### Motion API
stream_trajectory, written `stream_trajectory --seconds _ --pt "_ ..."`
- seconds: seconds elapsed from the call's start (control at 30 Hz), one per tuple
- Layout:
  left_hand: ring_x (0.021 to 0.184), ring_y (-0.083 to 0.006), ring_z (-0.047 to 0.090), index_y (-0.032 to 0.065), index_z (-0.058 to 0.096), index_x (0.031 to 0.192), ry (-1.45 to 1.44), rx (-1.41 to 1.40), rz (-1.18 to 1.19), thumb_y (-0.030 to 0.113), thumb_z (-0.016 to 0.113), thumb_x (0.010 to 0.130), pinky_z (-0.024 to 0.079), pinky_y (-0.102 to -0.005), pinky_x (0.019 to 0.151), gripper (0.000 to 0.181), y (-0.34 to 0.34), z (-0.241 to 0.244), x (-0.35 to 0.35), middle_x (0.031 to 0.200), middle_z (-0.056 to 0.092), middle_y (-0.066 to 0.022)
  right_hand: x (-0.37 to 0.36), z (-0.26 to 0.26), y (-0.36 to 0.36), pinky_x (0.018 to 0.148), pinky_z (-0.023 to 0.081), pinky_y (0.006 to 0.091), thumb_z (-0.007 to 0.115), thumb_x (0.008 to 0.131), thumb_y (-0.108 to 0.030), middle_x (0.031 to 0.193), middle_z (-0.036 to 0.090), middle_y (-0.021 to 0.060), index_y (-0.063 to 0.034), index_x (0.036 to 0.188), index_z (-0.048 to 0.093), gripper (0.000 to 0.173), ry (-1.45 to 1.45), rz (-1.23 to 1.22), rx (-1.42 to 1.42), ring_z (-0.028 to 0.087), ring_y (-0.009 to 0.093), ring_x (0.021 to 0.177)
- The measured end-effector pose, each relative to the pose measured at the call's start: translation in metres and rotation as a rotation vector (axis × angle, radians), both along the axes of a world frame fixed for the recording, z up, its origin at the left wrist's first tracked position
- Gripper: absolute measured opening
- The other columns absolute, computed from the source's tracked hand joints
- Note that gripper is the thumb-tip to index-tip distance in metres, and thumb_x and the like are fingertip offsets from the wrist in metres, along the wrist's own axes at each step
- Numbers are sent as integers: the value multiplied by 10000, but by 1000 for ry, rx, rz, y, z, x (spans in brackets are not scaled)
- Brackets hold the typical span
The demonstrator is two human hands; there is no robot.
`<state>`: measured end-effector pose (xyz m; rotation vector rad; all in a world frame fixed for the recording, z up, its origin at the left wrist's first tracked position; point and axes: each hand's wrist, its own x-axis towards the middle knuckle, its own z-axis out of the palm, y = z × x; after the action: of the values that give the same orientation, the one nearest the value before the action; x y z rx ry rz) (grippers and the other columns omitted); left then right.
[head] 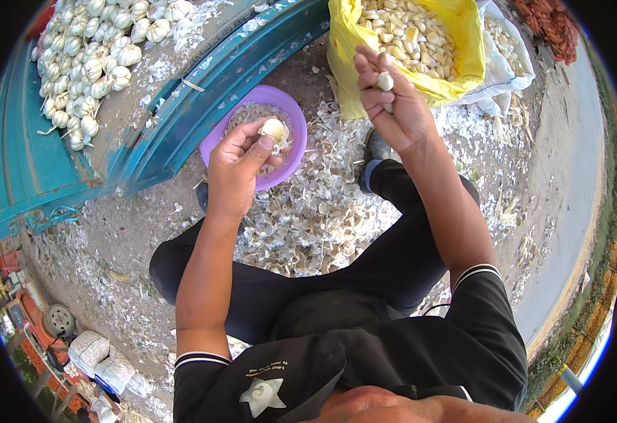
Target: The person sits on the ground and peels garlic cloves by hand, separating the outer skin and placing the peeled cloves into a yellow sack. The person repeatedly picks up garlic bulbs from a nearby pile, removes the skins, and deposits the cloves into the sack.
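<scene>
My left hand (247,164) holds a partly peeled garlic bulb (273,129) between thumb and fingers, over a purple plastic basin (300,132) with garlic skins in it. Palm up, my right hand (393,100) has loose garlic cloves (385,81) among its curled fingers, in front of the near rim of a yellow plastic sack (340,69). That sack is filled with separated garlic cloves (409,39). Whole garlic bulbs (92,69) lie heaped at the upper left.
A teal metal panel (181,127) runs beside the basin. Papery garlic skins (308,227) cover the ground between my legs. Behind the yellow sack stands a white woven sack (509,53) of cloves, near red mesh bags (549,26). Full white sacks (102,359) and a machine lie lower left.
</scene>
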<state>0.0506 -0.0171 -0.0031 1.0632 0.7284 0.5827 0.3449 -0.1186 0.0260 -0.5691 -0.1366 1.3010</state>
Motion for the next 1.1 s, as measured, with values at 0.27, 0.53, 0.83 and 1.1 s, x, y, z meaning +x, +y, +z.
stream_trajectory --seconds 0.27,0.53,0.83,1.1 --pt "1073 -150 811 -57 754 1386 101 75 -51 73 799 1111 696 -303 867 307 -6 5 2 1243 840 -131 -58 10 5 818 604 274 875 1072 -226 1193 798 91 12 1383 786 402 -899 469 -259 713 119 977" --pt "1036 -130 794 -66 752 1375 81 -15 -41 66 798 1106 679 -283 886 303 -8 2 1 1232 830 -112 -76 -5 5 840 654 414 849 929 14 1159 813 172 -46 1331 844 406 -1748 133 126 808 340 983" --pt "1051 -159 803 -31 716 1416 -81 -228 67 74 769 1128 667 -282 910 310 -1 4 -6 1237 814 -100 -84 -17 8 834 642 338 823 1063 -46 1227 824 69 -56 1312 765 256 -1131 193 -54 782 182 1031" --pt "1106 -140 765 54 674 1549 3 -96 39 62 671 1172 648 -292 942 378 4 2 -6 1289 754 -48 -71 4 -3 661 526 226 755 1122 -77 1247 798 111 -78 1368 706 250 -46 473 61 765 128 974"
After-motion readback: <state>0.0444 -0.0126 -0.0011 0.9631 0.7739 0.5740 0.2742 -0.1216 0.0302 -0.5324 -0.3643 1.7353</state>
